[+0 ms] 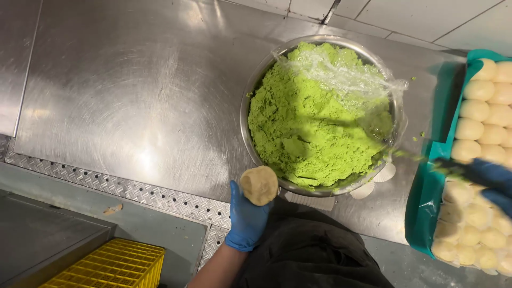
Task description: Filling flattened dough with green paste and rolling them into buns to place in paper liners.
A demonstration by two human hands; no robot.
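Nearest the wearer, the left hand, in a blue glove, is raised palm-up with the fingers cupped around a flattened round of pale dough, which rests on the fingertips just in front of the rim of the bowl. Below and to the left, a yellow plastic crate sits at floor level beside a strip of ribbed metal plate. The right hand, also gloved in blue, is blurred at the right edge over the tray; it appears closed on a thin utensil smeared with green, though the grip itself cannot be made out clearly. Under it, a teal tray holds rows of pale dough balls. Further out, a steel bowl stands on the stainless worktop, filled with bright green paste, with clear film pushed back over its far side. White wall tiles lie beyond.
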